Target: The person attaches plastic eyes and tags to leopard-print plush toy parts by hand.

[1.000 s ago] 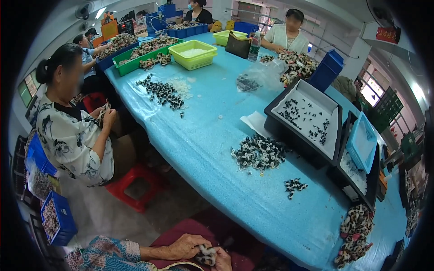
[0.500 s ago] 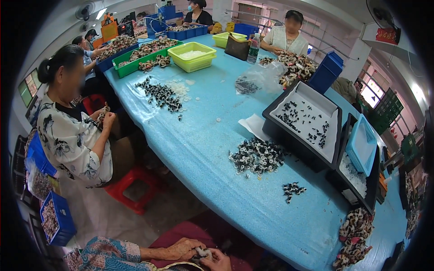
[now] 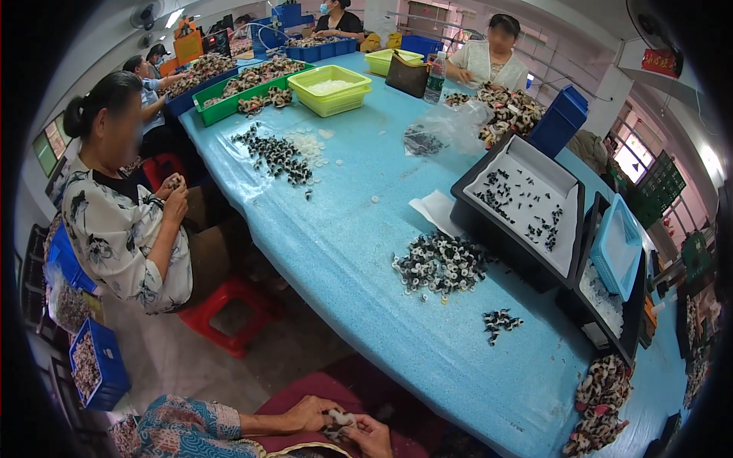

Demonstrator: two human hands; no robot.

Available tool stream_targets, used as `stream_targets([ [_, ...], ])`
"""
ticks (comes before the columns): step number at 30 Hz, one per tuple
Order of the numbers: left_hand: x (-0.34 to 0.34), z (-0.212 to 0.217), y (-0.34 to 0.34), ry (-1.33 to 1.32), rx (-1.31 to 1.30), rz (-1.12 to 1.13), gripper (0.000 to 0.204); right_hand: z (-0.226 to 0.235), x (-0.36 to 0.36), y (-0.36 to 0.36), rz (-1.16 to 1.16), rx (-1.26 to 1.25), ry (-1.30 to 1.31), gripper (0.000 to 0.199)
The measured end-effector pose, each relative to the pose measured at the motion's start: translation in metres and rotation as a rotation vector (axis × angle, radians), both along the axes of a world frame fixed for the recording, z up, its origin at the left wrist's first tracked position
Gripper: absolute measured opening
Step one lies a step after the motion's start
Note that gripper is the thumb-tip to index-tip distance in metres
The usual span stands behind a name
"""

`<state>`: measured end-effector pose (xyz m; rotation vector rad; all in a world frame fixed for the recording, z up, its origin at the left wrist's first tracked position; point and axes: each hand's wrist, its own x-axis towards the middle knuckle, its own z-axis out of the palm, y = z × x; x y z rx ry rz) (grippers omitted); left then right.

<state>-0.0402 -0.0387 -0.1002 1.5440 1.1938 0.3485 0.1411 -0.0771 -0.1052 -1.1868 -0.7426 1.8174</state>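
Observation:
Low over my lap, at the bottom of the view, both hands work on one small fuzzy plush piece (image 3: 337, 424), white with dark brown. My left hand (image 3: 309, 414) pinches it from the left with closed fingers. From the right, my right hand (image 3: 372, 437) grips its other side, thumb and fingers pressed together. Part of the piece is hidden by my fingers. On the blue-covered table (image 3: 336, 252) lies a heap of small black parts with white washers (image 3: 440, 263), with a smaller cluster of black parts (image 3: 502, 324) nearer to me.
A black tray (image 3: 527, 202) lined with white holds loose black pieces. Beside it are a black bin with a light blue basket (image 3: 617, 248) and a pile of plush pieces (image 3: 603, 397). A co-worker (image 3: 126, 221) sits at left near a red stool (image 3: 229, 317); others sit farther off.
My left hand's fingers have shifted on the plush piece, and more of its white side shows. The whole view has moved slightly. The left co-worker's hands have also moved a little.

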Motion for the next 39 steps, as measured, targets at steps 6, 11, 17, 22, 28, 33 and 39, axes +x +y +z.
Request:
stream_targets([
  [6, 0.006, 0.024, 0.041, -0.68, -0.897, 0.183, 0.038, 0.019, 0.019, 0.04, -0.179, -0.025, 0.015, 0.017],
  [11, 0.016, 0.057, 0.057, -1.012, -1.294, 0.205, 0.039, 0.027, 0.019, 0.06, -0.366, -0.109, 0.306, 0.012],
  [17, 0.03, 0.048, 0.041, -1.022, -1.407, 0.386, 0.041, 0.01, 0.018, 0.036, -0.483, -0.188, 0.355, 0.012],
  [22, 0.038, 0.046, 0.025, -0.993, -1.424, 0.361, 0.043, 0.017, 0.024, 0.024, -0.512, -0.2, 0.387, 0.011],
  [28, 0.045, 0.048, 0.026, -1.007, -1.493, 0.367, 0.044, 0.022, 0.028, 0.026, -0.508, -0.239, 0.403, 0.012],
  [33, 0.048, 0.051, 0.027, -1.037, -1.492, 0.36, 0.048, 0.037, 0.026, 0.027, -0.527, -0.255, 0.4, 0.011],
  [39, 0.047, 0.053, 0.022, -1.108, -1.469, 0.358, 0.045, 0.04, 0.019, 0.021, -0.559, -0.257, 0.394, 0.008],
])
